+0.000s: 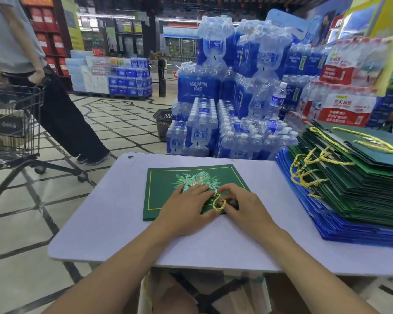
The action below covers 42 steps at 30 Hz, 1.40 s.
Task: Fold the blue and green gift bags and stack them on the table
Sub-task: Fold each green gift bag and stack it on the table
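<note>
A green gift bag [168,191] with a gold border and leaf print lies flat on the white table [114,223]. My left hand [186,209] presses flat on its near right part, fingers straight. My right hand [241,205] sits beside it, fingers curled, pinching the bag's yellow rope handle [219,203], which loops between the two hands. At the table's right side stands a tall stack of flat bags: green bags [359,177] with yellow rope handles on top, blue bags [349,230] underneath.
Shrink-wrapped packs of bottled water [225,109] are piled behind the table. At left a person [55,98] pushes a shopping cart [14,132] over the tiled floor. A black basket [162,125] sits on the floor. An open box [202,293] stands under the table.
</note>
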Available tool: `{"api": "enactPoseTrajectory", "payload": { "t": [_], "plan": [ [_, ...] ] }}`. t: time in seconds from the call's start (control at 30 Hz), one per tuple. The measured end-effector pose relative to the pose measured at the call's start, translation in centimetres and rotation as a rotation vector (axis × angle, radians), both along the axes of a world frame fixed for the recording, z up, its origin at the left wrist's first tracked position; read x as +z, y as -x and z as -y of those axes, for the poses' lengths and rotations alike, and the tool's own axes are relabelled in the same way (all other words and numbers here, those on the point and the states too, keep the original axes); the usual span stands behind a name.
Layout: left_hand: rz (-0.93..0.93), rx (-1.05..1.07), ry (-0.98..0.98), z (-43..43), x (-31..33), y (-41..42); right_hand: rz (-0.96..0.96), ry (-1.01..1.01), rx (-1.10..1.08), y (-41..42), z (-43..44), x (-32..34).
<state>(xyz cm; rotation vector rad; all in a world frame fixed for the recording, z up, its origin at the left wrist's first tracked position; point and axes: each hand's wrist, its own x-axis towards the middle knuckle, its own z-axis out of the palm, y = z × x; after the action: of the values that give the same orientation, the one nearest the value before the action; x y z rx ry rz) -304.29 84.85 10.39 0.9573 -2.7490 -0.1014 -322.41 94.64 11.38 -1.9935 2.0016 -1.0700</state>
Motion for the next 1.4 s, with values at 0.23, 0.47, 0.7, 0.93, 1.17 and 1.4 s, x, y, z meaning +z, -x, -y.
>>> {"api": "enactPoseTrajectory", "payload": {
  "t": [0.23, 0.47, 0.7, 0.93, 1.17, 1.4],
  "plan": [
    [-0.029, 0.013, -0.073, 0.0, 0.2, 0.1, -0.121, 0.214, -0.143, 0.6, 0.3, -0.7],
    [-0.145, 0.016, -0.172, -0.2, 0.7, 0.1, -0.045, 0.524, -0.282, 0.4, -0.6, 0.4],
    [-0.239, 0.025, -0.256, 0.1, 0.9, 0.1, -0.075, 0.203, -0.276, -1.0, -0.5, 0.1],
    [-0.240, 0.033, -0.243, 0.1, 1.0, 0.2, 0.499, -0.059, -0.216, -2.7, 0.0, 2.2],
    [-0.218, 0.017, -0.210, 0.3, 0.7, 0.2, 0.529, -0.056, -0.275, -3.2, -0.1, 2.4],
    [-0.257, 0.042, -0.222, 0.4, 0.5, 0.3, 0.386, -0.143, -0.327, -3.6, -0.5, 2.5]
  ]
}}
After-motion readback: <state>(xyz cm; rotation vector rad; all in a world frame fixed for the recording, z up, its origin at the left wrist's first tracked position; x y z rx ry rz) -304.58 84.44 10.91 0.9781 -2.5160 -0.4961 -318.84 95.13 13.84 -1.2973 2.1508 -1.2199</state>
